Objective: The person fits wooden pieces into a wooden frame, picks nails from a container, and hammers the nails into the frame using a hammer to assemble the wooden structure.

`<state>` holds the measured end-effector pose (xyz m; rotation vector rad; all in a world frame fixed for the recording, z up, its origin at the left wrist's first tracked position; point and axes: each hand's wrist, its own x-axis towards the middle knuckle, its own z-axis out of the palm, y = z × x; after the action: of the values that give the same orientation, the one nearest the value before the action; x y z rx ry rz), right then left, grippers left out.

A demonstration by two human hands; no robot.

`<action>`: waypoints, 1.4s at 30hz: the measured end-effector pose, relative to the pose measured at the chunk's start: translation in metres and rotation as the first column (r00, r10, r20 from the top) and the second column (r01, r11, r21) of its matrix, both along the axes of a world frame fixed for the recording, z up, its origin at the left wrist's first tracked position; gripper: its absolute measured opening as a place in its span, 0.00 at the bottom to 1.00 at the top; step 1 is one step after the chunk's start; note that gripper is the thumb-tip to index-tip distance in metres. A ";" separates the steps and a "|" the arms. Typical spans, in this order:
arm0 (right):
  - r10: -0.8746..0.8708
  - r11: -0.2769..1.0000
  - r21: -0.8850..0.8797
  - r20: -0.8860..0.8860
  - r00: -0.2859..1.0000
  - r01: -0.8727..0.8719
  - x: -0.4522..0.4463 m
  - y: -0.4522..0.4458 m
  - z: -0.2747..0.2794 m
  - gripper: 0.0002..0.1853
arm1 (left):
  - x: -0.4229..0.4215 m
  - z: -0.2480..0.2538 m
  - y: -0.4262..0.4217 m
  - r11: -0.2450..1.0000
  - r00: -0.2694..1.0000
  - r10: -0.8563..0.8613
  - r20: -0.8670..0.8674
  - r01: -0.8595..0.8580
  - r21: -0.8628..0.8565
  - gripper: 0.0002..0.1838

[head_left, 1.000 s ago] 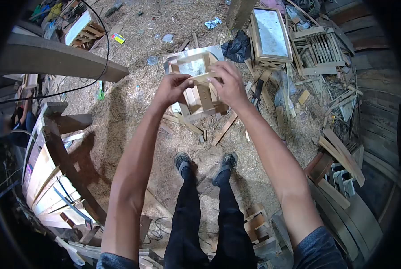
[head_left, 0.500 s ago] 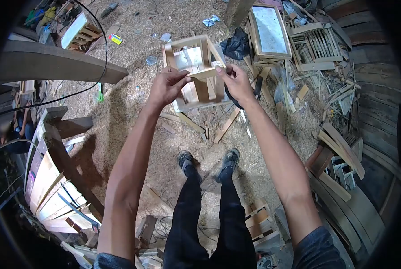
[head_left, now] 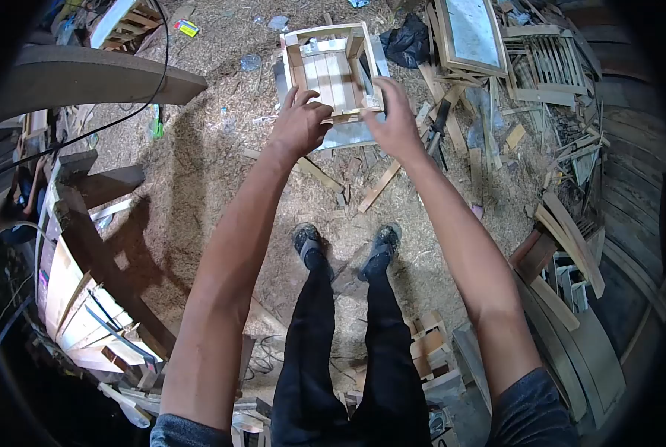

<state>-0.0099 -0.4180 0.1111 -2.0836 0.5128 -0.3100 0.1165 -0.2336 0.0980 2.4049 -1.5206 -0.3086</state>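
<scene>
A small box-like wooden frame (head_left: 325, 31) with a slatted bottom sits above a pale board (head_left: 348, 136) on the ground in front of me. My left hand (head_left: 302, 125) is at its near left corner, fingers curled over the edge. At the near right corner is my right hand (head_left: 394, 123), its thumb by the front rail and its fingers along the outer side. My hands partly hide the front rail, and the left fingertips are hard to make out.
Sawdust and wood scraps cover the ground around my shoes (head_left: 308, 240). A black plastic bag (head_left: 407, 41) and a white-topped wooden piece (head_left: 473, 30) stand at the upper right. A thick curved beam (head_left: 109, 78) juts in from the left, with a black cable (head_left: 167, 52) across it.
The wooden frame has turned so its slatted inside faces up, and it sits higher in view. Both hands have moved from the narrow front rail to its near corners.
</scene>
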 end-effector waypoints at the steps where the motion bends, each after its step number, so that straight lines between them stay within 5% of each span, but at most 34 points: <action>1: 0.179 0.943 -0.298 0.079 0.981 -0.148 0.007 0.004 0.020 0.29 | 0.001 -0.004 -0.002 1.000 1.000 0.008 -0.013 -0.008 0.022 0.10; 3: 0.288 0.894 -0.369 0.042 0.957 -0.253 0.013 0.009 0.018 0.24 | 0.000 -0.005 -0.009 1.000 0.999 0.010 -0.034 -0.011 -0.023 0.10; 5: 0.338 0.693 -0.572 -0.280 0.899 -0.439 0.020 0.006 0.006 0.16 | 0.001 0.005 -0.018 0.991 0.973 0.113 -0.200 -0.096 0.093 0.13; 10: 0.362 0.749 -0.487 -0.265 0.894 -0.448 0.017 0.004 -0.015 0.08 | 0.001 -0.005 -0.012 0.981 0.953 0.136 -0.273 -0.168 -0.097 0.09; 42: 0.278 0.736 -0.505 -0.383 0.881 -0.452 0.025 0.011 -0.014 0.08 | -0.004 -0.006 -0.016 0.967 0.951 0.205 -0.233 -0.234 -0.104 0.07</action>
<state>0.0148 -0.4066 0.0972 -2.8004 0.1484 0.0957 0.1128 -0.2493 0.0915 2.3212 -1.1293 -0.3991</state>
